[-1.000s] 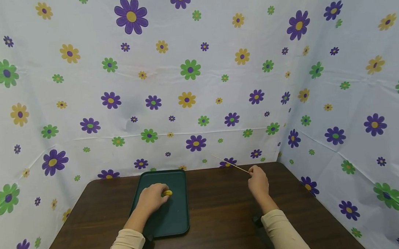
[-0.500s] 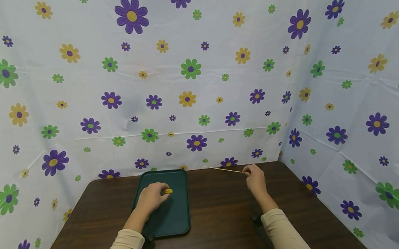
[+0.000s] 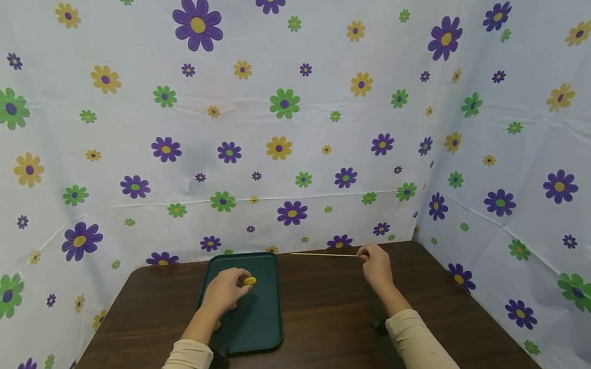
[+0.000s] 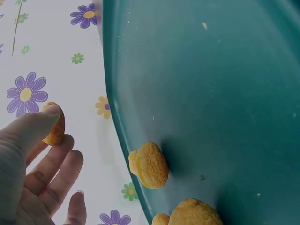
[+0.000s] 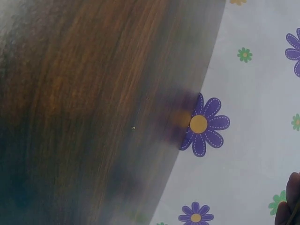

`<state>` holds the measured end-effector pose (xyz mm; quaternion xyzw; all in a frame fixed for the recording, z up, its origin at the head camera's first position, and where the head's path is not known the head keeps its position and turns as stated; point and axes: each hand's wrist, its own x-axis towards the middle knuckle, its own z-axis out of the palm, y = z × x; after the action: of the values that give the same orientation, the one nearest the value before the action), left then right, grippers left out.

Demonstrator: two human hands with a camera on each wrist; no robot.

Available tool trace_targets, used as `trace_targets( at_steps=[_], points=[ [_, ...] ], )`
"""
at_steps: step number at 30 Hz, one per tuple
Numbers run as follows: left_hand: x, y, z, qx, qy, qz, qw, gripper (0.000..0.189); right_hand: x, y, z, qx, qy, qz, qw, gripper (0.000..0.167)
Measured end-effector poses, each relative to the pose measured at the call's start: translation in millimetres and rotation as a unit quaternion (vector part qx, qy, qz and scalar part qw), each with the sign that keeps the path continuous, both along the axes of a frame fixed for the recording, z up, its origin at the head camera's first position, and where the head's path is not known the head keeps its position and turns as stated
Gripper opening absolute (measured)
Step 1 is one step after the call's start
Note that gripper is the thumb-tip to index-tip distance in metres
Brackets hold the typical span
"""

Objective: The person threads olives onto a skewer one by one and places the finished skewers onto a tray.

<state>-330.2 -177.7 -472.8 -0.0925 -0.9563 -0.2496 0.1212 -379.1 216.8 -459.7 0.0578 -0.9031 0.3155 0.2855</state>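
Observation:
My left hand [image 3: 224,291] pinches a small, rounded golden-brown pastry [image 4: 56,127] between thumb and fingertips above the dark green tray [image 3: 266,326]. In the head view it looks yellow at its front. Two similar pastries lie on the tray; the left wrist view shows a near pastry [image 4: 151,166] with a yellow band and another pastry [image 4: 194,215] cut off by the frame edge. Over the table's far right, my right hand [image 3: 377,268] pinches one end of a thin wooden skewer [image 3: 322,254], which points left, nearly level. Only its fingertips [image 5: 293,192] show in the right wrist view.
The tray lies on the left half of a dark brown wooden table [image 3: 329,313]. A white cloth [image 3: 254,121] printed with flowers hangs behind the table and along both sides. Small crumbs dot the tray.
The skewer has swung from slanting up and left to nearly level, its tip lowering leftward. My right hand has shifted slightly left. The left hand has barely risen, still holding the pastry.

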Motion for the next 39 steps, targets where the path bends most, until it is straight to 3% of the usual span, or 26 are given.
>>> trace_targets(
  at_steps=[9,19,39],
  points=[
    [-0.8,1.9,2.1,-0.004,0.006,-0.002,1.0,0.02,-0.9,0,0.4,0.001,0.033,0.009,0.9994,0.02],
    [-0.6,4.0,2.0,-0.006,0.018,-0.012,0.9997,0.02,2.5,-4,4.5,0.0,0.024,0.015,0.9996,0.019],
    [-1.1,17.9,12.5,0.012,0.028,-0.032,0.999,0.017,6.5,-12,1.8,0.016,0.051,0.032,0.998,0.021]
  ],
)
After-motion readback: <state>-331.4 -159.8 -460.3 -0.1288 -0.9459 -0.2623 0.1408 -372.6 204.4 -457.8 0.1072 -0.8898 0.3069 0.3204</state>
